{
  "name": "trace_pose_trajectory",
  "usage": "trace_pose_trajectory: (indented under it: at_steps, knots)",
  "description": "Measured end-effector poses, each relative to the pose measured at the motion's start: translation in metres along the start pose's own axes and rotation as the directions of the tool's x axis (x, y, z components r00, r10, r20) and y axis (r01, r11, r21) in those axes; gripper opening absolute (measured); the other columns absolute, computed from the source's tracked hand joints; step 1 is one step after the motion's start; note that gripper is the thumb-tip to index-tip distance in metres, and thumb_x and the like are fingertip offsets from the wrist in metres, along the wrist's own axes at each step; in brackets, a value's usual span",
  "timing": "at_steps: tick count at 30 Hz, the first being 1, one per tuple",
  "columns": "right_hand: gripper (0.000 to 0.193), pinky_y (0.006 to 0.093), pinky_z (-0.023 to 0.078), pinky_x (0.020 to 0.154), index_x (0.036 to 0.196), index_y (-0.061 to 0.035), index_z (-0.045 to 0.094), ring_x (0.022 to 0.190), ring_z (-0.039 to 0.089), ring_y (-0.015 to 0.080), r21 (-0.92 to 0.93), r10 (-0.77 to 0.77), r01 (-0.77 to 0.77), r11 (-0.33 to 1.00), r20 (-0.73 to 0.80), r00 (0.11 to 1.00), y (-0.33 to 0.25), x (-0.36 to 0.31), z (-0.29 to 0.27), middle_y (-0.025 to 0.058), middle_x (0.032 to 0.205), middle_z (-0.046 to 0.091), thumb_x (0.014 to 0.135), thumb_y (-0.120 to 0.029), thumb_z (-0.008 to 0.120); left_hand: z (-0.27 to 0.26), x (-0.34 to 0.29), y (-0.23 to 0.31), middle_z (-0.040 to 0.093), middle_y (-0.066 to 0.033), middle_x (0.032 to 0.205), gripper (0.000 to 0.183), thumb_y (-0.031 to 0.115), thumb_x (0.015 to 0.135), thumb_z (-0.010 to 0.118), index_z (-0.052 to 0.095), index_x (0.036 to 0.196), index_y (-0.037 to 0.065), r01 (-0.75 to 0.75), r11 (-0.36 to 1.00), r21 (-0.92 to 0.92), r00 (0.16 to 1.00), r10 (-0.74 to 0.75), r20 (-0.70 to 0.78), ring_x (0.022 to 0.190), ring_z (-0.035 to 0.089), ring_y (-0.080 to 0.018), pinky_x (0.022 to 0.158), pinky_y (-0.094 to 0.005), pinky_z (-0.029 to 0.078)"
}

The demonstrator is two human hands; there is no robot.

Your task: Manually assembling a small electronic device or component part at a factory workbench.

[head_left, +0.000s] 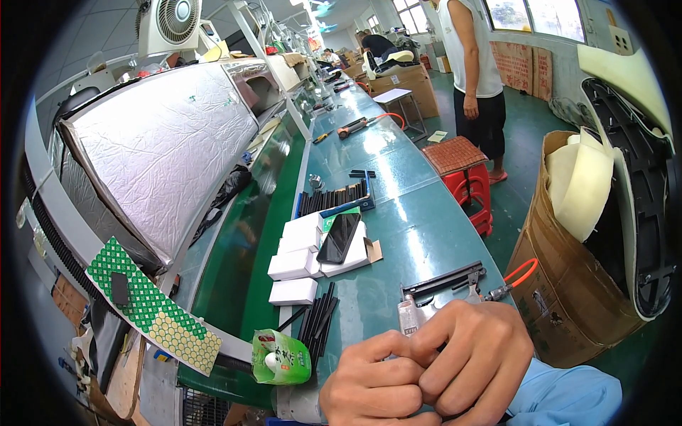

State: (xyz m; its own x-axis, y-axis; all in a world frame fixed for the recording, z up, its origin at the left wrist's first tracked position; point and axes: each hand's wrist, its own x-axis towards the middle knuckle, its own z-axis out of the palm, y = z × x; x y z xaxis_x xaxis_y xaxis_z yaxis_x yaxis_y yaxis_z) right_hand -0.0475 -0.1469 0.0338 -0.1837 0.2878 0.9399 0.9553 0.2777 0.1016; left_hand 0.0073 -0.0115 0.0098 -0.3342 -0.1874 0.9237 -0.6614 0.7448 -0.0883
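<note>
Metallic air tool [442, 282], glossy tabletop [419, 238]

I note one air staple gun [444, 280], silver and black, lying on the green bench [426, 234], partly hidden; orange hose [535, 262] attached at right.

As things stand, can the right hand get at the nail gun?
Probably yes: the nail gun lies just beyond the right hand, with nothing visible between. That hand is up against the left hand, so it would likely have to part first.
</note>
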Motion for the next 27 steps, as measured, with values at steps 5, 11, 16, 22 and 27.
trace_pose_trajectory:
  at_steps: [5,11,16,22,27]
  knots:
    - [0.032,0.0304,0.024,0.044,0.065,-0.0087,0.059,0.042,0.041,0.009,0.007,-0.031,0.031,0.999,0.032,0.999,0.0033,0.0007,-0.002,-0.0038,0.055,0.046,0.095,-0.011,0.069,-0.003,-0.0005,0.0008,0.046,0.0026,0.064,0.011,0.004,0.087,0.069,0.064,0.078,0.006,0.007,1.0,-0.011,1.0,-0.007,0.029,0.054,0.038,-0.0115,0.052,-0.0302,0.028]
    - [0.032,0.0304,0.023,0.044,0.065,-0.0086,0.06,0.043,0.041,0.0091,0.011,-0.024,0.023,1.0,0.031,0.999,0.0032,0.0006,-0.0021,-0.0035,0.056,0.046,0.096,-0.011,0.068,-0.0012,0.0005,0.0003,0.046,0.0023,0.064,0.01,0.004,0.088,0.068,0.064,0.078,0.006,-0.004,1.0,-0.006,1.0,0.004,0.004,0.055,0.039,-0.0119,0.053,-0.0301,0.03]
    - [0.031,0.0305,0.023,0.044,0.066,-0.0084,0.06,0.043,0.041,0.0091,0.004,-0.028,0.027,1.0,0.034,0.999,0.0017,0.0011,-0.003,-0.0035,0.056,0.046,0.096,-0.011,0.068,-0.0012,-0.0037,0.0004,0.047,0.0019,0.064,0.01,0.004,0.087,0.068,0.065,0.078,0.006,0.005,0.999,-0.036,1.0,-0.004,0.017,0.055,0.04,-0.012,0.053,-0.03,0.031]
    - [0.031,0.0307,0.023,0.044,0.067,-0.0082,0.06,0.043,0.04,0.0091,0.007,-0.029,0.029,1.0,0.055,0.998,0.0021,0.0008,-0.0037,-0.0038,0.056,0.045,0.096,-0.011,0.068,-0.0019,0.0008,0.0005,0.046,0.0021,0.064,0.01,0.005,0.087,0.069,0.065,0.078,0.006,0.003,1.0,-0.013,1.0,-0.003,0.022,0.055,0.04,-0.0121,0.053,-0.0303,0.031]
    - [0.03,0.0307,0.022,0.044,0.067,-0.008,0.06,0.042,0.04,0.009,0.006,-0.021,0.021,1.0,0.03,0.999,0.0022,0.0005,-0.0026,-0.0039,0.056,0.045,0.096,-0.01,0.068,-0.0035,-0.0013,-0.0006,0.046,0.0023,0.064,0.01,0.005,0.087,0.069,0.065,0.078,0.006,-0.002,1.0,-0.02,0.999,0.003,0.034,0.055,0.039,-0.0119,0.053,-0.0304,0.03]
